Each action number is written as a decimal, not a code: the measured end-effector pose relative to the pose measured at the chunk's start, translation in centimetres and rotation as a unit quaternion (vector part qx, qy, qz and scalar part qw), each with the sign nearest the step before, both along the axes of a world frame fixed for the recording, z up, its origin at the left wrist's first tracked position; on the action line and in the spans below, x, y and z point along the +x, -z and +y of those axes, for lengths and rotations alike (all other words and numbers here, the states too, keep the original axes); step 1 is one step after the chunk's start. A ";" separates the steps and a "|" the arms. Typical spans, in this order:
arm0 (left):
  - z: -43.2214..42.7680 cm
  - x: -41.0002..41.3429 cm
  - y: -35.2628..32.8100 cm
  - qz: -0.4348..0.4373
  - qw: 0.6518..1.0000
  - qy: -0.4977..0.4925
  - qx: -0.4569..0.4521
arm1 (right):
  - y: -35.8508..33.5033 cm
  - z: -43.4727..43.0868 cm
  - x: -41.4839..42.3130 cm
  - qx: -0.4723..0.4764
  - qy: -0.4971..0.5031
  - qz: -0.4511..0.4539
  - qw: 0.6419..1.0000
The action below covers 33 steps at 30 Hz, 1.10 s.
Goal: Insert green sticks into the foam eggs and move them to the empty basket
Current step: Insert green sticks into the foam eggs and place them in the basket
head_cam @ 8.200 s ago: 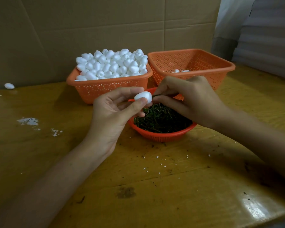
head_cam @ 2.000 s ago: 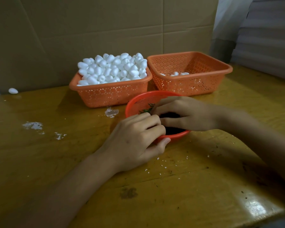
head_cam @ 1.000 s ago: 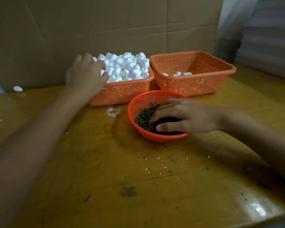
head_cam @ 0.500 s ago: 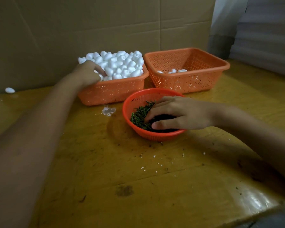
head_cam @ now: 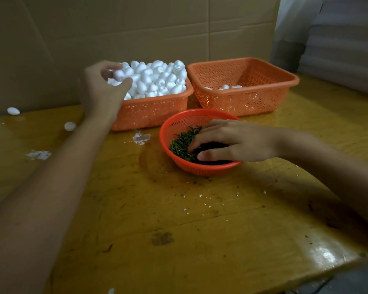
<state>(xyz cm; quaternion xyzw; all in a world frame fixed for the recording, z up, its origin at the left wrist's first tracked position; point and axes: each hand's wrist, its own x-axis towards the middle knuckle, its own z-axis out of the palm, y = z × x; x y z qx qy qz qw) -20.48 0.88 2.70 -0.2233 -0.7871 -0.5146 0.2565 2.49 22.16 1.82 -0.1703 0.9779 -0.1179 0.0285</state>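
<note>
White foam eggs [head_cam: 157, 79], apparently green sticks [head_cam: 182, 142]

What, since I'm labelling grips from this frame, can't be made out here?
Head view, right hand: whether it pinches any thin green sticks in the round red basket; the hand itself covers the spot.
Head view, white foam eggs in the right square orange basket: whether sticks are in them; the basket's near wall hides most.

The right hand [head_cam: 232, 141] lies palm down inside the round red basket [head_cam: 168, 132], fingers spread and loosely bent. The left arm stretches beyond that basket's far-left side. There the left hand [head_cam: 102, 90] pinches a foam egg [head_cam: 119, 74].
</note>
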 end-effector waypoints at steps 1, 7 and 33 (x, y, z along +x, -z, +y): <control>-0.1 0.3 0.0 0.010 1.000 0.005 0.021 | 0.0 0.0 0.0 -0.001 -0.001 0.000 1.000; 0.3 3.6 -1.5 0.049 0.989 0.047 0.134 | 0.1 0.0 -0.1 -0.029 -0.005 0.020 0.999; -2.0 13.0 3.6 -0.282 0.827 0.398 0.280 | 0.4 -0.2 0.0 -0.176 0.033 0.224 0.958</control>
